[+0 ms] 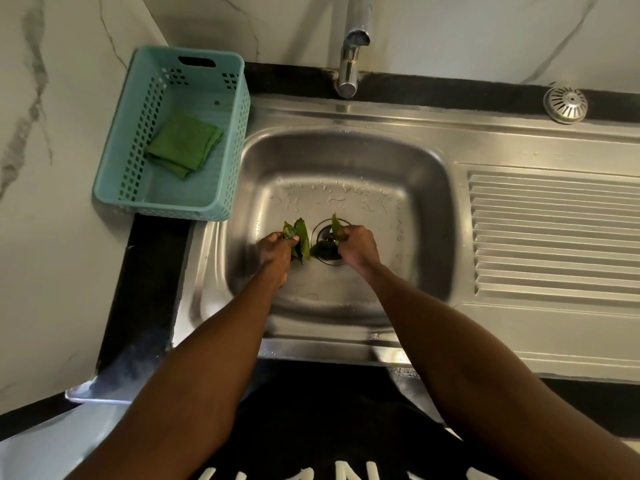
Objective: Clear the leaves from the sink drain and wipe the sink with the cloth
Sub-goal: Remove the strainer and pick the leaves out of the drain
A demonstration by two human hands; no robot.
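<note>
Both my hands reach down into the steel sink (346, 150), whose floor is wet with droplets. My left hand (275, 251) grips a bunch of green leaves (300, 239) just left of the drain (329, 245). My right hand (358, 249) pinches one green leaf (336, 225) at the drain's right rim. Another dark leaf (322, 251) lies over the drain opening between my hands. The folded green cloth (183, 145) lies in the teal basket (138, 140) left of the sink.
The chrome tap (351, 53) stands behind the bowl. A round metal strainer (565, 105) sits on the back ledge at the right. The ribbed drainboard (554, 233) runs right of the bowl. Marble walls close in on the left and behind.
</note>
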